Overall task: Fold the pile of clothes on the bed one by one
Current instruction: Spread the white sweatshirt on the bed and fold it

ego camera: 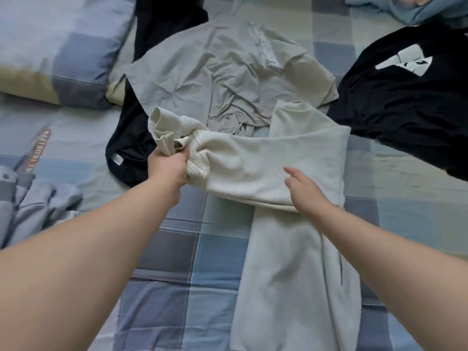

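Nearest the person, the cream garment (291, 262) lies flat on the checked bed (164, 287). Its long axis runs straight away from the body, slightly right of centre, and it passes under the right forearm.

At the level of the hands the garment turns. A broad band of it is laid crosswise, running from the right edge over to the left, so this upper part lies at a right angle to the lower part.

The left hand (169, 165) is at the left end of that band. Its fingers are curled tight round the bunched ribbed cuffs (167, 127), which stick up just beyond the knuckles.

The right hand (306, 191) is over the middle of the band, near its closer edge. Its fingers are loosely spread and hold nothing. Whether the palm presses the cloth or hangs just above it cannot be told.

The left hand has the free end and the right hand sits at what would be the hinge. The next fold probably depends on carrying the cuffs rightward across the band, or back along the long axis.

Beyond the hands, a crumpled grey shirt (202, 72) is spread out, touching the far edge of the cream garment. A black garment (129, 148) lies beyond the left hand, and a black T-shirt (405, 97) with a white print lies beyond the right. A pillow (63, 46) is farthest left.
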Demonstrator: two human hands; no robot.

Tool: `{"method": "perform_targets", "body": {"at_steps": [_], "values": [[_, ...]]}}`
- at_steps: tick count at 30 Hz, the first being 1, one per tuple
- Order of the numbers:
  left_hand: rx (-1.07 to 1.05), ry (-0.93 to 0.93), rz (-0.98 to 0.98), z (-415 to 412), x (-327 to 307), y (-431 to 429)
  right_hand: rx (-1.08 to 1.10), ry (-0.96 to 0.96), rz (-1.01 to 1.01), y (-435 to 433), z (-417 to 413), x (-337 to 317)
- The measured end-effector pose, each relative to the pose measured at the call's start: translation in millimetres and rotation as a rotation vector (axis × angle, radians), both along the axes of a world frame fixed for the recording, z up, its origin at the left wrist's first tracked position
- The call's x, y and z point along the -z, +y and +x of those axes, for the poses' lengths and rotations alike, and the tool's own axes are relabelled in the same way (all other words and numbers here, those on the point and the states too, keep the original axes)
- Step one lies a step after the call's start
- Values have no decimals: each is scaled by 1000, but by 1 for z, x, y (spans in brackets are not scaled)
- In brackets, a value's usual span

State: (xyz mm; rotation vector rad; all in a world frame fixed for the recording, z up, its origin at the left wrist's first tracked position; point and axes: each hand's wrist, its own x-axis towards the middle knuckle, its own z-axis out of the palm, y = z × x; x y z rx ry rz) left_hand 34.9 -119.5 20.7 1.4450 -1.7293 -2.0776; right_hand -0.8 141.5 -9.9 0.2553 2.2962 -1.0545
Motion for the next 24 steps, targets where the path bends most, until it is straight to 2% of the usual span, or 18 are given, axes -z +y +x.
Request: {"method": "perform_targets", "body": {"at_steps": [7,11,15,17,20,22,24], "values": [[179,27,-92,-4,-5,18,23,-79,-28,3,7,6],[406,127,-162,-19,-22,71,91,-60,-25,36,3,-4],[686,147,-244,-37,-23,147,179,6,16,87,-5,-16],[848,108,-191,-40,-16,184,235,63,42,117,-8,-19],[1088,-105,-60,-35,5,222,320,120,128,162,-4,-20],[1229,-214,-189,-26,20,228,318,136,168,184,3,-19],[1308,-238,-507,-18,32,224,257,167,193,189,6,-17]]}}
